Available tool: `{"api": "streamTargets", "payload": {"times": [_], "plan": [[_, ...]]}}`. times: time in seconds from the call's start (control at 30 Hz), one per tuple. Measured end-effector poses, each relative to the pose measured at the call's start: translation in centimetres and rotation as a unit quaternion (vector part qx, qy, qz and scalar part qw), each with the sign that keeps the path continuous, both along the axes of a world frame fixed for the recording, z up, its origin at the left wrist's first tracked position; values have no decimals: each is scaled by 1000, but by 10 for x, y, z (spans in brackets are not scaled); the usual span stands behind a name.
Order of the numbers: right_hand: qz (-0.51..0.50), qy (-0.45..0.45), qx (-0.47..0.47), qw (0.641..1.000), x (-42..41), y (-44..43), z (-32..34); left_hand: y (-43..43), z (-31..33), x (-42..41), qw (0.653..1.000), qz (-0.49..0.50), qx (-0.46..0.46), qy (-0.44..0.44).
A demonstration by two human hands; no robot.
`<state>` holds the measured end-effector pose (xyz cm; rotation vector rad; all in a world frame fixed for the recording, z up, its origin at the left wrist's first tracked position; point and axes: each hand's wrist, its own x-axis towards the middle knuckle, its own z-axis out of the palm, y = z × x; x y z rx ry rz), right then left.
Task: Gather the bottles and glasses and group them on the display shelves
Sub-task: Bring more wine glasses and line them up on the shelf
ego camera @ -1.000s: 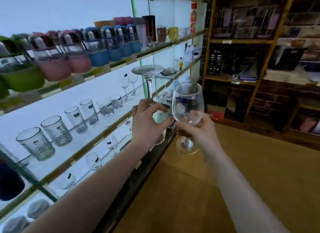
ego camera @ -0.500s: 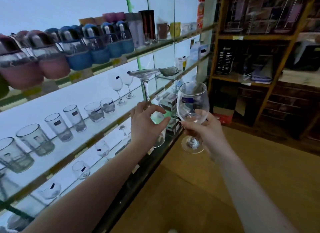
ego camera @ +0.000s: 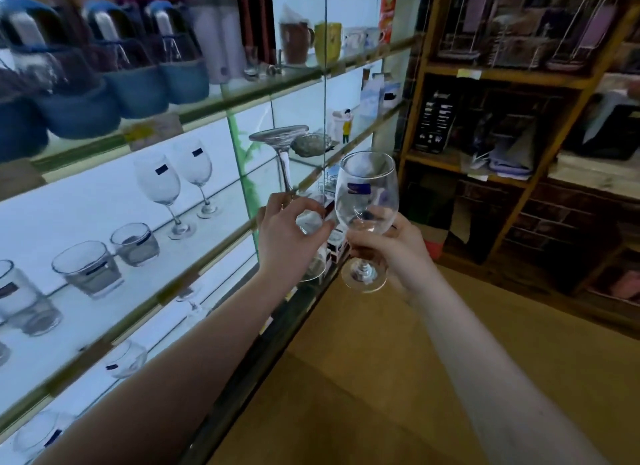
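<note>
My left hand (ego camera: 289, 238) grips an upside-down wine glass (ego camera: 282, 160) by its bowl, with the foot pointing up in front of the middle shelf. My right hand (ego camera: 389, 246) holds an upright wine glass (ego camera: 367, 191) round the base of its bowl, just right of the other glass. Two more wine glasses (ego camera: 162, 187) stand on the lit glass shelf (ego camera: 207, 253) to the left, with several tumblers (ego camera: 88, 269) further left. Blue-sleeved bottles (ego camera: 135, 56) line the top shelf.
Mugs (ego camera: 327, 42) and flasks (ego camera: 256, 25) stand at the right end of the top shelf. A small figurine (ego camera: 346, 125) and boxes sit behind the held glasses. A wooden shelving unit (ego camera: 495, 77) with packaged goods fills the right. Brown floor (ego camera: 381, 360) lies below.
The view has shifted closer and to the right along the shelves. Both hands keep their glasses and stay close together, roughly level with the middle shelf edge.
</note>
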<state>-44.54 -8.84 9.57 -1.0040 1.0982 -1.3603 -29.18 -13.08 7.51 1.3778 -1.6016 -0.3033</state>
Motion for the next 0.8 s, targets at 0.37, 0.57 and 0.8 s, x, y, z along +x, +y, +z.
{"api": "streamTargets", "payload": {"times": [0.37, 0.57, 0.8], "plan": [[30, -30, 31, 999, -22, -122, -40, -97, -25, -29, 998, 41, 39, -23], [109, -1, 23, 994, -68, -193, -49, -149, -34, -68, 993, 106, 47, -33], [203, -6, 17, 979, -135, -282, -40, -202, -27, -132, 976, 212, 26, -38]]}}
